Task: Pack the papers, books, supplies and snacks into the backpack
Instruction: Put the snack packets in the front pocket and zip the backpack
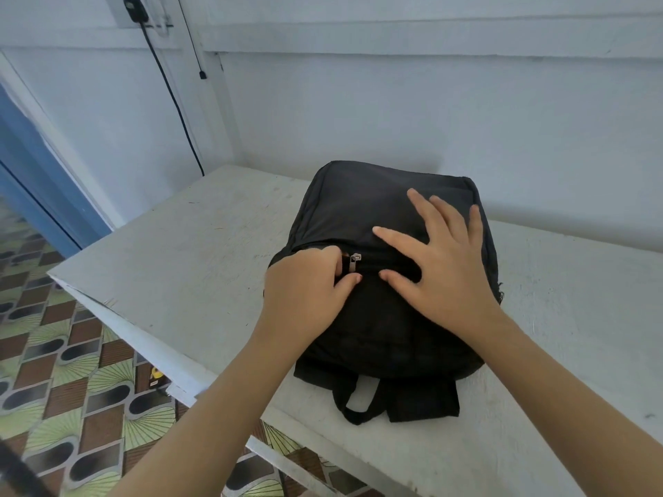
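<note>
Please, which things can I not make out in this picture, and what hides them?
Head view: the inside of the backpack and whatever is packed; its black fabric hides it.
Head view: the zipper track left of the zipper pull; the left hand, pinching there, covers it.
Head view: a yellow-and-black item below the table; the table edge cuts it off.

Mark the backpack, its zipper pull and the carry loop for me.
backpack (pixel 358 199): head view, on the far top panel of black fabric.
zipper pull (pixel 355 261): head view, on the silver metal tab.
carry loop (pixel 340 398): head view, on the left side of the strap loop at the near end.
</note>
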### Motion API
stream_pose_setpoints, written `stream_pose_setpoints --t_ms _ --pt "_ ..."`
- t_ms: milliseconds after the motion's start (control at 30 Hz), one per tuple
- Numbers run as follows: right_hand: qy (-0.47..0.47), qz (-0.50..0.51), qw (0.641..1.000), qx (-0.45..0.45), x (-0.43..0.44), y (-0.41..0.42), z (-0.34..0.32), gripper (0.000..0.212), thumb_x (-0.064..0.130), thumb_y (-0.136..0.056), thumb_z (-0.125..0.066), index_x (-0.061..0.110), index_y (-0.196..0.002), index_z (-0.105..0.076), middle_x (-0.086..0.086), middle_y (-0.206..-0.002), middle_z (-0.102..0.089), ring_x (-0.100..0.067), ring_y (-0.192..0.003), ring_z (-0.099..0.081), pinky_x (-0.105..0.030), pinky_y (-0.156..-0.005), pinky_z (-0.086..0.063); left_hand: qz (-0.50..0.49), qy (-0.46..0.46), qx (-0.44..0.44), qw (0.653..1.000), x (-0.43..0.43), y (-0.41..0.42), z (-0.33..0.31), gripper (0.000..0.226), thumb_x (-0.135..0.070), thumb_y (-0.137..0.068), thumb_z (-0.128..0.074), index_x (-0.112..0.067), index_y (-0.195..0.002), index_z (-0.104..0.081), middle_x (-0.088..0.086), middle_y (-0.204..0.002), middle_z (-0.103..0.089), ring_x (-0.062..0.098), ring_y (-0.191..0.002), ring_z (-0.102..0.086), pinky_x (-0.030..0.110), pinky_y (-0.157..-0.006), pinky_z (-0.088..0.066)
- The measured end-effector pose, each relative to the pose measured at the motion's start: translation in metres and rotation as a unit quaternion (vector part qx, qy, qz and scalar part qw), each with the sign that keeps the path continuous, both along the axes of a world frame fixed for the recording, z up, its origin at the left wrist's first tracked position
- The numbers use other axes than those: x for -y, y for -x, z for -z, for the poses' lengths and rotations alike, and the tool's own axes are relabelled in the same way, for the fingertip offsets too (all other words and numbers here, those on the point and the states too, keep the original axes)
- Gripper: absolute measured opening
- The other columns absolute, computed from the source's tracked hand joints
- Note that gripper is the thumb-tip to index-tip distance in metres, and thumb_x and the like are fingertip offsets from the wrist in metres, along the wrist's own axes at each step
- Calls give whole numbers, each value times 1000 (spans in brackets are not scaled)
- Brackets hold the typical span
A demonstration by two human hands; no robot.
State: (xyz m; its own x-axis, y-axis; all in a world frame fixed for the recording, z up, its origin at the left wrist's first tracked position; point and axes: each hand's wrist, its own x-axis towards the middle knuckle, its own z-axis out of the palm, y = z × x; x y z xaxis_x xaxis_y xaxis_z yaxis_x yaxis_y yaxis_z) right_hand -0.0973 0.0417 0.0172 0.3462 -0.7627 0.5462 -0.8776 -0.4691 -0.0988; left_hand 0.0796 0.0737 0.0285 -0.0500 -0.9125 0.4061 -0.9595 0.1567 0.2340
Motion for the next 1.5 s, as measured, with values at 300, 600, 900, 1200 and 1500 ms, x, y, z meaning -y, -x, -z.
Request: stream_pose_setpoints --t_ms 300,600,900,1200,1500 --pt "56 -17 998 11 5 -2 3 26 38 -76 -70 32 -101 -73 -10 -142 -46 -34 -130 -38 -64 -107 -11 32 14 -53 998 -4 0 3 25 -28 -85 -56 -18 -63 -49 -7 -53 -45 8 -49 -42 15 -51 -30" --pt "89 -23 995 49 4 -2 3 12 32 -79 -70 31 -89 -76 -2 -138 -53 -28 -125 -44 -60 -110 -8 -5 -47 -145 988 -8 -26 -8 29 -25 -87 -55 -18 -59 -52 2 -54 -52 14 -52 -47 27 -53 -38" --pt "33 2 998 46 0 0 3 13 34 -79 -71 33 -91 -75 -4 -141 -49 -31 -129 -42 -61 -109 -9 -82 -15 -140 987 -2 -64 2 19 -26 -86 -56 -15 -71 -55 1 -59 -51 15 -56 -47 24 -53 -35" --pt "-157 113 916 352 -17 57 10 43 26 -101 -34 18 -143 -39 -2 -143 -46 -19 -131 -42 -32 -110 -28 53 49 -69 995 -4 -28 0 44 -40 -87 -48 -22 -127 -51 0 -129 -55 19 -119 -48 27 -97 -29" --pt "-311 167 813 463 -31 86 38 32 12 -98 -41 10 -125 -58 -4 -119 -62 -18 -104 -59 -30 -92 -46 244 2 30 969 0 70 25 53 -51 -92 -29 -35 -143 -30 0 -155 -21 18 -142 -16 31 -113 1"
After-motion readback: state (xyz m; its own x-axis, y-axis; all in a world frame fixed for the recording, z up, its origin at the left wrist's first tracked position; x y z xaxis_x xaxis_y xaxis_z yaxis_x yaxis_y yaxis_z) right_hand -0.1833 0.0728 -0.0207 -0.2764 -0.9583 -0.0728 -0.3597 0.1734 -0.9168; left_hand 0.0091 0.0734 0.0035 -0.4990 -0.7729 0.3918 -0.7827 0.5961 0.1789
